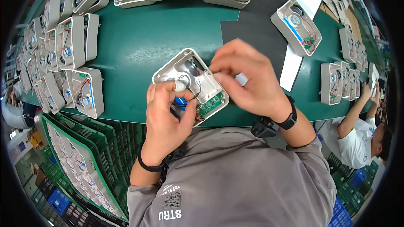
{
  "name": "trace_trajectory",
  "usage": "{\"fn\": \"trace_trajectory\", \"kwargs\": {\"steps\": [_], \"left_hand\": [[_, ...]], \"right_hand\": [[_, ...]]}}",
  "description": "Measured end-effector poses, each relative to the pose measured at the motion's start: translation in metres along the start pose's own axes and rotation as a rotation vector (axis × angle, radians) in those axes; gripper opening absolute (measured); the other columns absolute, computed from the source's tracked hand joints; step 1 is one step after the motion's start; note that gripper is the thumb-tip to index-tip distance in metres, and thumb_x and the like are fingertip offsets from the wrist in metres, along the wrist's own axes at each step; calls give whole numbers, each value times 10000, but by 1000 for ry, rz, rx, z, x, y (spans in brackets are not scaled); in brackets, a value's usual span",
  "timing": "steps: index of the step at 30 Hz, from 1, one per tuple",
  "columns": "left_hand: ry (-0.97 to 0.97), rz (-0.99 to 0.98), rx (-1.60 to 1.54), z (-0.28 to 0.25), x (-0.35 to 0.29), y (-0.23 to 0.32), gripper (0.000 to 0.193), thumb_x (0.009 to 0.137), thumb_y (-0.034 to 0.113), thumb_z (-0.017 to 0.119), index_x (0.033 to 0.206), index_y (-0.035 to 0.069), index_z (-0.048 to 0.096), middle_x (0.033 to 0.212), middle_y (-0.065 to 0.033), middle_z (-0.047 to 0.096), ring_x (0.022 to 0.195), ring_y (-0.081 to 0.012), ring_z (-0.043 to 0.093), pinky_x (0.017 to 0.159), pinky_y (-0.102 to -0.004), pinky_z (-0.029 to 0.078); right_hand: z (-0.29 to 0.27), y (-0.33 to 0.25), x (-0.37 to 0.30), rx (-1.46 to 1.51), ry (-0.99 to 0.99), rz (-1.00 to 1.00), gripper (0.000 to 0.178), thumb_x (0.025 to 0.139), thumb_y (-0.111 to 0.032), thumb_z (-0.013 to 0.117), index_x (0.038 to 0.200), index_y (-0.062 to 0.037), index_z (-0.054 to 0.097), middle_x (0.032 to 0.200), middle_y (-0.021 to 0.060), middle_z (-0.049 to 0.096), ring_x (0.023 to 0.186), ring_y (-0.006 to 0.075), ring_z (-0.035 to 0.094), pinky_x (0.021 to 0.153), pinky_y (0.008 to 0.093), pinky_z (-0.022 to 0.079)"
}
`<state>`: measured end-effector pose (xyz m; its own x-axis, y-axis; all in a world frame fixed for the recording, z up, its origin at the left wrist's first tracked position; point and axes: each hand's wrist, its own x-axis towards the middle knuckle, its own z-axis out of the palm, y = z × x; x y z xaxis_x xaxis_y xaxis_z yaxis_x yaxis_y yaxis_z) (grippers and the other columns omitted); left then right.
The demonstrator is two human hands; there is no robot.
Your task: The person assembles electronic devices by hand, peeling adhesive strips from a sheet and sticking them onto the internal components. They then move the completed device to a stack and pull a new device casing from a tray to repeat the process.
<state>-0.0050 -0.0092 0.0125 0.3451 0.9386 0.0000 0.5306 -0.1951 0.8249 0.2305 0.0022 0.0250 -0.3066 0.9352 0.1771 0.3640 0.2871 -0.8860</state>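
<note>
Hands meet over an open grey plastic casing (191, 65) that lies tilted at the near edge of the green table (143, 38), its hollow side up. The left hand (166, 117) cups the casing's near corner from below, thumb pressed on a small white round part (180, 86) inside it and fingers curled under the edge beside a green circuit board (210, 104). The right hand (250, 77) comes in from the far right side, its fingertips bunched together over the casing's inner compartment, seemingly pinching something small, though what they grip is hidden behind the knuckles. A dark round speaker (191, 67) sits in the casing's far corner, just clear of both hands. Both wrists wear black bands. More open casings (82, 42) stand in rows on the table to the left and along the far edge, and one lies apart to the right (296, 27) on a black mat (256, 21). Green crates (84, 159) sit below the table at left. Another person in a white shirt (357, 136) works at the far right.
</note>
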Motion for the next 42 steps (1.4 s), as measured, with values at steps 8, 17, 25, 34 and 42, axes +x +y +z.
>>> {"fn": "trace_trajectory", "kwargs": {"steps": [8, 17, 25, 34, 42], "left_hand": [[179, -30, 3, -26, 8, 20, 524, 880, 62, 811, 1308, -39, 525, 1101, -128, 744, 1145, -285, 642, 1026, -409, 485], [-140, -255, -248, -20, 65, -19, 436, 876, 53, 842, 1271, -34, 680, 1058, -99, 741, 906, -163, 698, 811, -289, 565], [-200, -469, -422, -13, 74, -2, 348, 901, 28, 812, 1223, -36, 698, 995, -43, 737, 842, -85, 673, 727, -254, 558], [-181, -403, -398, -12, 74, -8, 316, 917, 12, 788, 1217, -29, 694, 1011, -46, 733, 850, -85, 673, 734, -250, 561], [-130, -386, -498, -6, 62, -7, 311, 970, 44, 737, 1266, -24, 671, 1121, -72, 733, 975, -113, 683, 837, -271, 566]], "right_hand": [[15, 0, -17, -195, 155, 180, 129, 856, 17, 723, 984, 12, 710, 982, 101, 673, 709, 223, 684, 616, 316, 546], [29, 3, -16, -142, 240, 79, 97, 827, 45, 712, 909, 14, 672, 919, 96, 648, 674, 239, 639, 589, 348, 514], [37, 11, -18, -160, 310, -25, 103, 824, 70, 699, 878, 9, 635, 921, 100, 628, 712, 276, 619, 602, 369, 502], [39, 4, -24, -309, 214, 56, 277, 836, -59, 779, 1074, 21, 662, 1069, 132, 639, 890, 318, 658, 750, 407, 542], [45, -46, -47, -563, 53, 77, 993, 746, -325, 887, 1527, 48, 400, 1443, 256, 498, 1289, 426, 531, 1049, 503, 460]]}}
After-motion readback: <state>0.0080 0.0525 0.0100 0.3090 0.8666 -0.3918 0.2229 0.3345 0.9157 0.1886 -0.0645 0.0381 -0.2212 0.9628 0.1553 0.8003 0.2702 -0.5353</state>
